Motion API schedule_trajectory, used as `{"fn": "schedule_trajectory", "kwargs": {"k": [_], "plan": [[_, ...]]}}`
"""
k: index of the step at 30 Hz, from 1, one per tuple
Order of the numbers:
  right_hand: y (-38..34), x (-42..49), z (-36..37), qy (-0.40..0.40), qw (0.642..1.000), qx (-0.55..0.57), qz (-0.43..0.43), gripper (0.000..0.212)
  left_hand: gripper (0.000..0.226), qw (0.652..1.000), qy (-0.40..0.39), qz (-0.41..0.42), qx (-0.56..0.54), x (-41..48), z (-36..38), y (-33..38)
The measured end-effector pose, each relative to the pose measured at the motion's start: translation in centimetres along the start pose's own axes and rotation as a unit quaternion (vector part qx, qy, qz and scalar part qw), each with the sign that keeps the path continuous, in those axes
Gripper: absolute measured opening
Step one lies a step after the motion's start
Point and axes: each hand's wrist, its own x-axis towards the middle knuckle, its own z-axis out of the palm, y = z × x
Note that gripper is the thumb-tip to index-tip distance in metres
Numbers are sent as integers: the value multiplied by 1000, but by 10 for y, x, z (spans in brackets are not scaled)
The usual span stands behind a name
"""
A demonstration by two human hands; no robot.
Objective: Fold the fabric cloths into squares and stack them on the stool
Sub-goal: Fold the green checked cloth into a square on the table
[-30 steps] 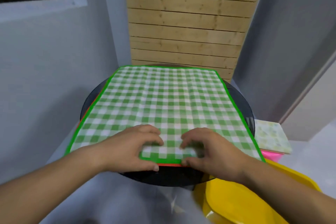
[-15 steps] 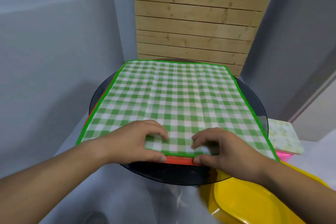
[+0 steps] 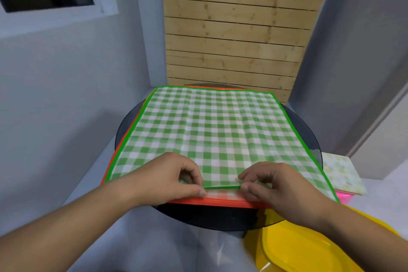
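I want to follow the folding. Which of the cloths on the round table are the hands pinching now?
The green checked cloth on top. Both the left hand and right hand pinch its near edge; the orange-edged cloth lies flat beneath.

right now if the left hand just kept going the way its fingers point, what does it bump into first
The left hand points right along the near edge of the green checked cloth, so it would likely meet the right hand first. Both pinch that edge, a short gap apart.

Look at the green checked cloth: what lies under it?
Under the green checked cloth an orange-edged cloth shows along its near and left sides, on a round dark table. How many more cloths lie beneath is hidden.
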Motion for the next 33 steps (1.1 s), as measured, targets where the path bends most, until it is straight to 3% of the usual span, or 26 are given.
{"fn": "schedule_trajectory", "kwargs": {"k": [7,15,23,33], "plan": [[-21,-6,-21,15,998,-63,-10,14,6,1000,11,0,-10,-12,-13,17],[-37,18,-51,88,979,-172,-68,26,12,988,105,48,101,10,-56,41],[-41,106,-100,146,949,-267,-76,18,11,921,229,88,303,94,-104,57],[43,224,-77,82,983,-164,16,13,17,934,210,-41,285,203,-82,-19]]}}
